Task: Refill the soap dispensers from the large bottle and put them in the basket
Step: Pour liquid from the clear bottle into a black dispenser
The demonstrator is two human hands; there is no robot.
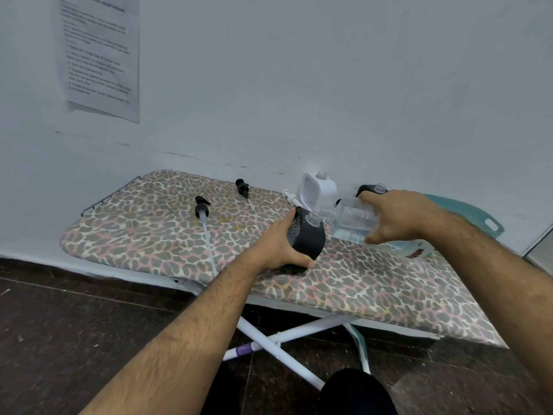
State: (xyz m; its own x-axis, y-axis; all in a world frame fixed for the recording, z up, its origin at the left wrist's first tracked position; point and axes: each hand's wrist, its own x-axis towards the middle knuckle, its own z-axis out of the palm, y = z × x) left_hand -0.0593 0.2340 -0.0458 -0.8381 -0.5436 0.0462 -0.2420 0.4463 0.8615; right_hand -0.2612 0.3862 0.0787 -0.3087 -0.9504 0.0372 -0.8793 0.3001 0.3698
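My left hand (278, 245) grips a black soap dispenser (309, 238) that stands on the leopard-print ironing board (155, 235), its clear neck open at the top. My right hand (398, 215) holds the large clear bottle (350, 218) tipped on its side, its open mouth pointing left just above the black dispenser's neck. A white dispenser (317, 188) with no pump stands by the wall. Behind my right hand another black dispenser (369, 190) is partly hidden. The teal basket (478, 215) sits at the board's right end.
Two black pumps (202, 208) (242, 187) with long tubes and a white pump (291, 199) lie loose on the board. A printed sheet (101, 52) hangs on the wall. The board's white crossed legs (278, 339) stand on dark floor tiles.
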